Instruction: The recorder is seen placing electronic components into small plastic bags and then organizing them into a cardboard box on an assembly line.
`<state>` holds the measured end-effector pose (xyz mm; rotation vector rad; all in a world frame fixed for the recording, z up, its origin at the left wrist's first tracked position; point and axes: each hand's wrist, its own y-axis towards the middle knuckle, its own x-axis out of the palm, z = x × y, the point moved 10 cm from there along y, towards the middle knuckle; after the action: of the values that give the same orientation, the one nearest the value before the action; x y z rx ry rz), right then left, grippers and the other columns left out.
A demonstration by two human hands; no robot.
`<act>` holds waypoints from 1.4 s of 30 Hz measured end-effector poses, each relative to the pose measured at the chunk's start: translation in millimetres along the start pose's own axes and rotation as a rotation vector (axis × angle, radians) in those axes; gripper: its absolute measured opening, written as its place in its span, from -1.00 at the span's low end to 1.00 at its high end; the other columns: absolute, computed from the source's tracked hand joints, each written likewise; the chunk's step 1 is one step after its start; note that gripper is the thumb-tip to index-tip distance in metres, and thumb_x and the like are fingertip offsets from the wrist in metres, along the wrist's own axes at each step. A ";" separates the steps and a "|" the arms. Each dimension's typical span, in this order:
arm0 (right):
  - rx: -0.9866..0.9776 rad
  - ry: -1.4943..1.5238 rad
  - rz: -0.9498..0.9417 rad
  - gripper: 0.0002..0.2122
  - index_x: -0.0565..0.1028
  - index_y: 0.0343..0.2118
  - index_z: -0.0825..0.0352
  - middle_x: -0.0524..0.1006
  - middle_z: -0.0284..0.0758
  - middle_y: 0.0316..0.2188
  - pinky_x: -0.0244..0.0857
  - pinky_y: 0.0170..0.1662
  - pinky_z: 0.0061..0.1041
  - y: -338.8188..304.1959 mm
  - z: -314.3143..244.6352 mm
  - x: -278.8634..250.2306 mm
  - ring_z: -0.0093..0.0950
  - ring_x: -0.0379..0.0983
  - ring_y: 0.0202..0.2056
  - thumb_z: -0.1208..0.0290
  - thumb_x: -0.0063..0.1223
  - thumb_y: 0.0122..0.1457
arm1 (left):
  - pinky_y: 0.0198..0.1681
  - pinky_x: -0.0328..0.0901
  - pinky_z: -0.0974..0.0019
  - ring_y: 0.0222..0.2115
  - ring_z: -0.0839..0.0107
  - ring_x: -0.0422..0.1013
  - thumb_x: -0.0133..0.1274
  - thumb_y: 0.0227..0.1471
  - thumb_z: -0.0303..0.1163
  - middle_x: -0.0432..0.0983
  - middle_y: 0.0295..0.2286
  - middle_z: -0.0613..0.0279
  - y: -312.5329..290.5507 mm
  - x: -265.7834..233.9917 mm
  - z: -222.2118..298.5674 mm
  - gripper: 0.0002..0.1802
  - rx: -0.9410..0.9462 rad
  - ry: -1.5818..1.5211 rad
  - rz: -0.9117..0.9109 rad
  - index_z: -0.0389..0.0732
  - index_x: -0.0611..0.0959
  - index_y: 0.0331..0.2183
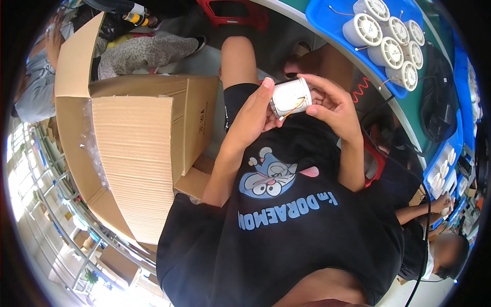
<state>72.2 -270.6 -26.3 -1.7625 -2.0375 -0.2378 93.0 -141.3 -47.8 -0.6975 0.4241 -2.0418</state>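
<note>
Above my lap, both hands hold a white cylindrical device (287,98) tilted on its side. A thin yellow and red wire with a small white plug hangs across it. My left hand (254,113) grips its left end, thumb along the top edge and fingers beneath. My right hand (335,105) closes round its right end, with the thumb near the rim and the index finger over the top. The undersides of the fingers are partly hidden by the device.
A blue tray (327,23) of several similar white units (387,52) with slotted tops stands on the green table (432,56). A black bag-like item (439,97) lies beside it. At my left is an open cardboard box (135,163); a red stool (232,14) stands ahead. Other people sit nearby.
</note>
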 end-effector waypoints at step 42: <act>-0.012 -0.145 -0.088 -0.49 0.35 0.11 0.44 0.49 -0.30 -0.12 0.34 -0.17 -0.64 1.8 -0.1 8.0 -0.59 0.44 -0.18 0.59 0.21 0.05 | -0.69 0.05 0.58 -0.62 0.58 0.32 -0.45 0.26 0.16 0.43 -0.51 0.23 -6.7 -13.1 -14.3 -0.34 0.018 0.139 -0.095 -0.26 0.41 -0.10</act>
<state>73.1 -263.2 -23.1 -1.7453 -2.2226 -0.1530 85.3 -126.3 -59.4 -0.5764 0.4598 -2.1893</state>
